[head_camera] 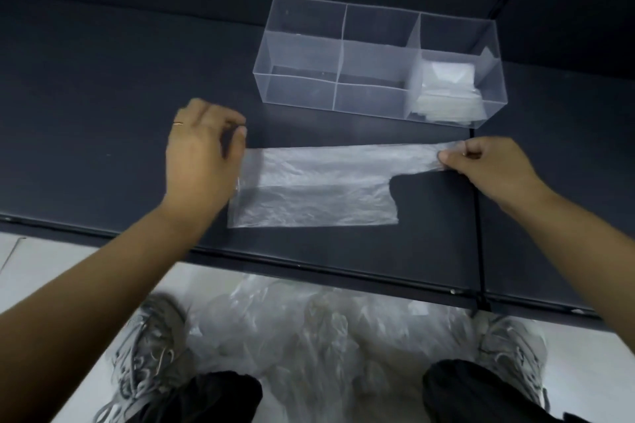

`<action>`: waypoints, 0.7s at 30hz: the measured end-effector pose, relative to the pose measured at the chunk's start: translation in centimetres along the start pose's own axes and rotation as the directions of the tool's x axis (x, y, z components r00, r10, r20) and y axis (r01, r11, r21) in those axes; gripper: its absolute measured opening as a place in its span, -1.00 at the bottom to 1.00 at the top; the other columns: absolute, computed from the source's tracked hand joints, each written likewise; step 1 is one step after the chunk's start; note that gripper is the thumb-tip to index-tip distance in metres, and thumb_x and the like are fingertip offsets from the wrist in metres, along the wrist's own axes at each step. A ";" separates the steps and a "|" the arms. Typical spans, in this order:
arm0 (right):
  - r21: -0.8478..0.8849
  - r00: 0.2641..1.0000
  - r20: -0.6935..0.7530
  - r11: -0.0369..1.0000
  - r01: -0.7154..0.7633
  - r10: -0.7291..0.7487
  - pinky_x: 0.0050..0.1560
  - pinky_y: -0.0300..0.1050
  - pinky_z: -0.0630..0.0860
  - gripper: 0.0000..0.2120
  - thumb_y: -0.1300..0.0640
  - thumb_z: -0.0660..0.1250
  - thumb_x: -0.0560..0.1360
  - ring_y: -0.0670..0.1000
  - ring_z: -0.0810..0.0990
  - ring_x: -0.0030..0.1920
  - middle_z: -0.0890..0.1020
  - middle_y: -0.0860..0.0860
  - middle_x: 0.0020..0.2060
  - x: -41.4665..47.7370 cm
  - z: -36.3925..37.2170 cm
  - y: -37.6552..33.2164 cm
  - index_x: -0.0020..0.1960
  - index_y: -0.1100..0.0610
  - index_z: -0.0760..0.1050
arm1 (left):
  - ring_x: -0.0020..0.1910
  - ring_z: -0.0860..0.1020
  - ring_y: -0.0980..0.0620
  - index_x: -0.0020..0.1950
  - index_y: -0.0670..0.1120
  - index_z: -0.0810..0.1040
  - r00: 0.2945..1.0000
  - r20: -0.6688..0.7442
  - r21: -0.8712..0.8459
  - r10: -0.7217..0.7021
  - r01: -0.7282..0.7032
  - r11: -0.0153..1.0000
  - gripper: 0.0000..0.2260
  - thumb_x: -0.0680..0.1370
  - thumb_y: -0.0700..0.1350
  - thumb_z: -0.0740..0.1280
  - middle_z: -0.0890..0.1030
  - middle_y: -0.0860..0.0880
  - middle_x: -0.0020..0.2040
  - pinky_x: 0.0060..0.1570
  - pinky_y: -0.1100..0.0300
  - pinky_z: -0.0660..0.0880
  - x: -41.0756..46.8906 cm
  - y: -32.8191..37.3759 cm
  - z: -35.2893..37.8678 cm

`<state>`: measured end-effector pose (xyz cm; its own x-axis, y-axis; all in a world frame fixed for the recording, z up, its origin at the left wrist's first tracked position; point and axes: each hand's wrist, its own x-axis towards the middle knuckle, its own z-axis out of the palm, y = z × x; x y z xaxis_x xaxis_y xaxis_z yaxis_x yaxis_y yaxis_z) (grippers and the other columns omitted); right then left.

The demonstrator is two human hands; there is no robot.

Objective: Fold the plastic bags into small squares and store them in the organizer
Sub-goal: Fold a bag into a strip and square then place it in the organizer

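Right hand (488,165) pinches the plastic bag (319,189) handle; left hand (199,154) pins the far end, fingers loose. Only the organizer (378,58)'s compartment beyond that pinch holds folded squares (450,89); pile of bags (309,336) waits.

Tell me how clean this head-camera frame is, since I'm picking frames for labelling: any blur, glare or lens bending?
Head view: the left hand is motion-smeared at the fingers; the right hand and plastic bag look sharper. The bag pile on the floor and the shoes are soft. The dark table's edge bows from wide-angle distortion. Only faint sheen on the clear organizer; no strong glare.
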<state>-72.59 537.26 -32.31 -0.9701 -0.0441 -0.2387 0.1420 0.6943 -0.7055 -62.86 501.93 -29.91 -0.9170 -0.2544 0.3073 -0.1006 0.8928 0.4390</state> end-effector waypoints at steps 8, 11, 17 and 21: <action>-0.154 1.000 -0.018 0.988 -0.016 0.014 -0.32 -0.18 0.36 -0.76 0.01 0.38 0.49 -0.02 0.52 -0.31 0.61 0.04 -0.34 -0.2 0.1 -1.2 -0.25 0.15 0.55 | 0.55 0.02 -0.06 0.56 -0.11 0.10 0.846 0.500 0.153 0.184 -0.296 0.943 -0.43 0.63 0.18 -0.09 0.11 -0.08 0.57 0.51 0.04 -0.15 -5.6 1.9 3.6; -0.341 0.975 -0.212 0.940 -0.005 -0.071 -0.13 -0.06 0.43 -0.84 0.07 0.34 0.49 0.14 0.54 -0.08 0.59 0.15 -0.07 -1.4 0.7 -3.4 -0.04 0.18 0.52 | 0.56 -0.10 -0.09 0.58 -0.01 -0.05 0.845 0.516 0.265 0.140 -0.313 0.912 -0.36 0.58 0.30 -0.20 -0.02 -0.04 0.59 0.51 -0.05 -0.17 -5.9 1.3 4.3; -0.169 0.764 0.227 0.748 0.642 -0.604 0.45 -0.04 0.15 -0.58 0.17 0.22 0.57 0.15 0.32 0.40 0.40 0.19 0.38 -7.5 10.6 -11.1 0.40 0.25 0.36 | 0.55 -0.07 -0.19 0.55 -0.01 -0.07 0.833 0.535 0.269 0.140 -0.326 0.906 -0.32 0.52 0.34 -0.22 0.02 -0.08 0.58 0.50 -0.14 -0.08 -5.8 1.4 3.9; -0.378 0.769 0.417 0.677 0.632 -0.484 0.51 -0.10 -0.26 -0.42 -0.11 -0.02 0.64 -0.07 -0.15 0.55 -0.05 -0.01 0.57 -7.0 13.6 -8.8 0.57 0.11 -0.08 | 0.54 0.02 -0.25 0.56 -0.05 0.02 0.835 0.532 0.280 0.139 -0.329 0.902 -0.30 0.53 0.33 -0.14 0.09 -0.13 0.57 0.48 -0.19 0.00 -5.8 1.5 3.7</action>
<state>-64.41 521.66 -33.53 -0.7326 -0.6699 -0.1203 -0.5909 0.7137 -0.3761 -59.11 506.18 -34.19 -0.9853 0.1092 -0.1314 0.1023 0.9930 0.0584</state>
